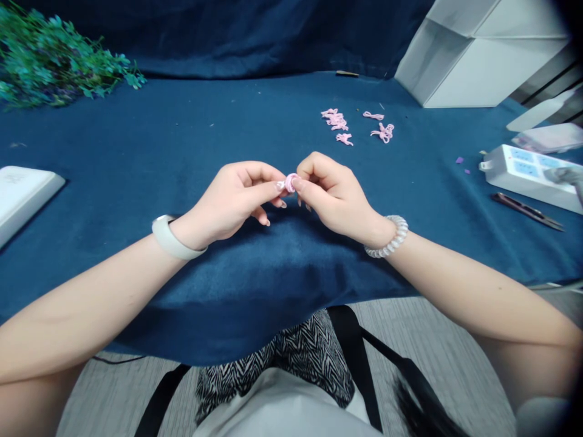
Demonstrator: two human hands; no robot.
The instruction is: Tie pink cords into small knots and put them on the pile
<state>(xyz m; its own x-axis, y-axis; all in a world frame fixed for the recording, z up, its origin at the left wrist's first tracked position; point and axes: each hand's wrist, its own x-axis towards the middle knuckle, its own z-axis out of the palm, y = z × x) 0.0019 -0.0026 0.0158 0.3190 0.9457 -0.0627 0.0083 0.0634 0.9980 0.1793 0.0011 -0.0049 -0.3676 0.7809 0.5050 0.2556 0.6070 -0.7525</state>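
Pink cord coil (291, 183), one: held above the blue cloth (182, 136) near its front edge, pinched by thumb and fingers of my left hand (234, 200) and my right hand (334, 194). Beyond, I list pink knotted cords (337, 124), several; farther, white box (476, 76), one.

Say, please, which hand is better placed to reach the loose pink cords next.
Probably the right hand: the pink cords lie beyond it; the left hand is farther away. Both pinch a pink piece.
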